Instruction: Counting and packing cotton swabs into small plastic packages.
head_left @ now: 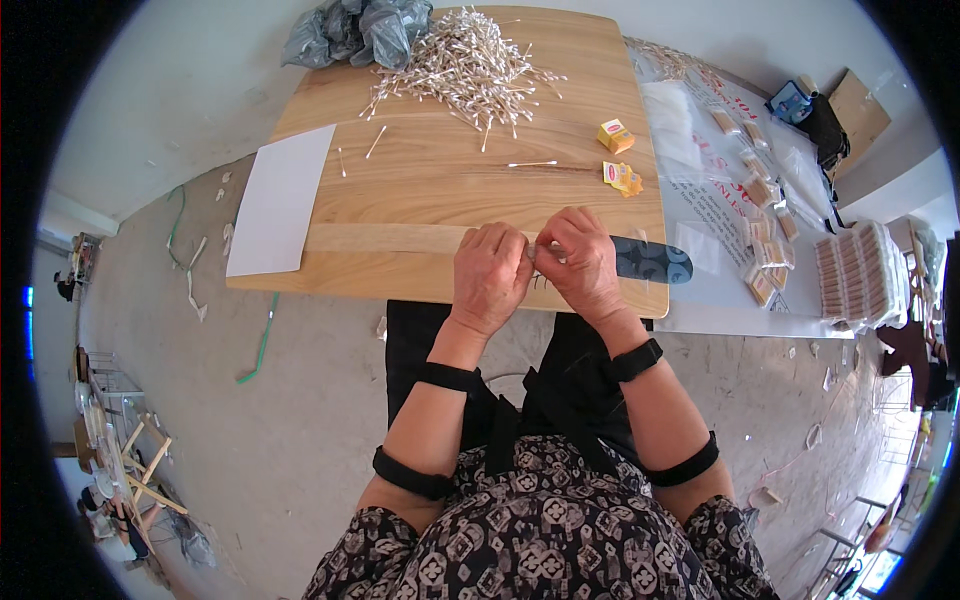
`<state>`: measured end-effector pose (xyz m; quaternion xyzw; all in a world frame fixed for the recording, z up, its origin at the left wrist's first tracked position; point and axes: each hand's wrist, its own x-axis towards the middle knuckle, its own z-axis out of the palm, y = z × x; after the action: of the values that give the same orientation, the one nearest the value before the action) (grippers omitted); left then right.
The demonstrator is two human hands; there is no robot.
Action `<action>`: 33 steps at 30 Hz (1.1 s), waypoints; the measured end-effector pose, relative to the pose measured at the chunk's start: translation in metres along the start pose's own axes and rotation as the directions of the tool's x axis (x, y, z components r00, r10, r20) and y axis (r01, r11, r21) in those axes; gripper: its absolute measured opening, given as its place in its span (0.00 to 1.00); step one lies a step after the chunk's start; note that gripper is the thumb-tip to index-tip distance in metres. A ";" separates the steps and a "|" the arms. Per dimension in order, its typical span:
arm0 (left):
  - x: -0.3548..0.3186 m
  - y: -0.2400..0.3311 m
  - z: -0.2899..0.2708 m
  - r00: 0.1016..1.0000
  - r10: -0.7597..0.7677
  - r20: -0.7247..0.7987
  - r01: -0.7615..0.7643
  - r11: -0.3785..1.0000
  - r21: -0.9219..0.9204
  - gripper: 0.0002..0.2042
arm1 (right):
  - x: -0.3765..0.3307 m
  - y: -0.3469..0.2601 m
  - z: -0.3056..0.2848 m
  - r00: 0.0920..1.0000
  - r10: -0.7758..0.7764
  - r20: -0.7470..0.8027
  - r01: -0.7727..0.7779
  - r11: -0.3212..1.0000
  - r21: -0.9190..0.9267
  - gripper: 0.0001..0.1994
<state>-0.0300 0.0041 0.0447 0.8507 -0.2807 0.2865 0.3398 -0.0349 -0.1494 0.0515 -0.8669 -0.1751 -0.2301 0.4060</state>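
Note:
My left hand (490,277) and my right hand (580,262) meet above the near edge of the wooden table (400,190). Both have their fingers curled in a pinch. Between the fingertips is something small and pale that I cannot make out. A dark patterned strip (655,261) lies on the table just right of my right hand, partly covered by it. Farther off, a single cotton swab (532,163) lies flat, and a large heap of cotton swabs (465,70) covers the back of the table.
A white sheet (283,205) overhangs the table's left edge. Small yellow boxes (616,136) stand at the right. Grey plastic bags (365,32) sit behind the heap. Beyond the table, a plastic-covered surface holds packed swab bundles (862,274). A green strap (268,335) lies on the floor.

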 end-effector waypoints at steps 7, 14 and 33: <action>-0.001 -0.003 0.000 1.000 0.015 0.001 -0.015 1.000 0.015 0.10 | -0.008 0.005 -0.026 0.997 -0.058 -0.043 0.052 0.990 -0.131 0.07; -0.022 0.016 -0.012 0.998 0.020 0.066 -0.017 0.998 -0.058 0.10 | -0.054 -0.003 -0.036 0.940 0.324 -0.107 -0.306 0.939 0.156 0.01; -0.070 0.029 -0.017 0.093 -0.594 0.799 0.932 -0.230 -0.279 0.10 | -0.111 0.002 -0.011 0.253 0.735 0.629 -0.765 -0.246 0.596 0.05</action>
<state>-0.1017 0.0190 0.0199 0.5874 0.1917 -0.3369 0.7105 -0.1291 -0.1722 -0.0041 -0.4395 0.3009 0.2071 0.8206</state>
